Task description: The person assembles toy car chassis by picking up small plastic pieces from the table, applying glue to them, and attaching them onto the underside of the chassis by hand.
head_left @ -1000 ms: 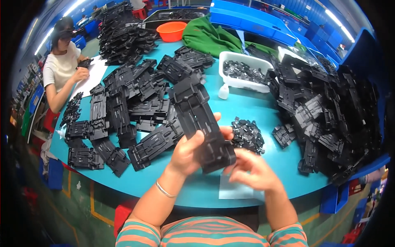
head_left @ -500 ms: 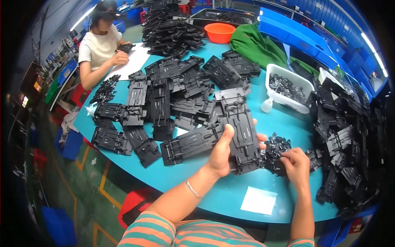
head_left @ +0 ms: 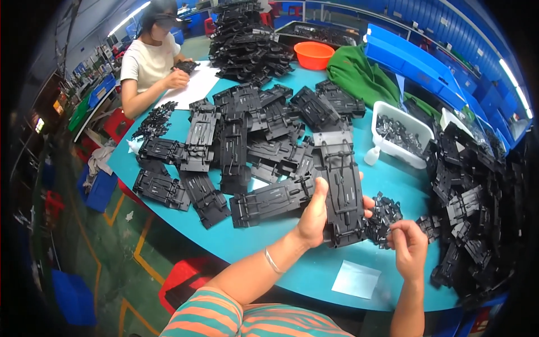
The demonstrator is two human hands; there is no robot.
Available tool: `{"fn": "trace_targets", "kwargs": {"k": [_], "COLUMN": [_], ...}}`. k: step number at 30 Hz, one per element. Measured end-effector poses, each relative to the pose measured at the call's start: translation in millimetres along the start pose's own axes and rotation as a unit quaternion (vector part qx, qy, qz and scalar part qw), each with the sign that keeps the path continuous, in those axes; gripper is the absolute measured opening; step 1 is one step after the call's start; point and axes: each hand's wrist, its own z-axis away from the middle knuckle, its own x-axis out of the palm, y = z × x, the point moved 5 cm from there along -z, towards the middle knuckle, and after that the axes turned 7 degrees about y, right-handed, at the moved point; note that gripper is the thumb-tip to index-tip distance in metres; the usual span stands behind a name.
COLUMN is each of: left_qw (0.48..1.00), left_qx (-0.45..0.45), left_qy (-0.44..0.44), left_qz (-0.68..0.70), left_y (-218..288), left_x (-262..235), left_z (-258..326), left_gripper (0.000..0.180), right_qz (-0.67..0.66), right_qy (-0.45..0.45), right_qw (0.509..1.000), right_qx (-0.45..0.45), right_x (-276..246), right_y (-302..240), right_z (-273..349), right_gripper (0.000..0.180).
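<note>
Black plastic chassis plate (head_left: 342,185) sits in our left hand (head_left: 312,216), grip closed around its lower edge at frame centre. Our right hand (head_left: 409,247) pinches a small black clip (head_left: 387,231) beside the clip pile (head_left: 382,216) on the teal bench (head_left: 281,255).

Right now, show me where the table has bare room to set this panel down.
Bare teal table lies along the near edge, left of the left hand, and around the paper slip. Crowded: panel spread and right-hand stacks.
</note>
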Motion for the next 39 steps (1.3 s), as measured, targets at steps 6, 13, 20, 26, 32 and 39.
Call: {"fn": "trace_targets", "kwargs": {"k": [6,13,20,26,32,39], "left_qw": [1.000,0.999,0.992,0.951,0.861,0.887], "left_qx": [0.001,0.004,0.001,0.083,-0.003,-0.359], "left_qy": [-0.018,-0.030,-0.114,-0.150,-0.256,-0.291], "left_qz": [0.001,-0.041,-0.058,-0.257,-0.439,0.010], "left_y": [0,0,-33,-31,-36,-61], "left_x": [1,2,15,30,23,31], "left_z": [-2,0,13,31,34,44], "left_gripper": [0.077,0.077,0.083,0.085,0.050,0.100], "right_qz": [-0.040,-0.095,-0.261,-0.318,-0.327,0.034], "right_qy": [-0.049,-0.053,0.070,0.119,0.066,-0.062], "right_qw": [0.998,0.994,0.955,0.929,0.942,0.996], "right_qx": [0.009,0.011,0.124,0.146,0.042,-0.059], "right_x": [3,16,35,50,-5,-34], "right_y": [0,7,23,32,17,-45], "right_z": [4,10,11,8,-29,-53], "right_gripper": [0.010,0.010,0.017,0.012,0.011,0.010]}}
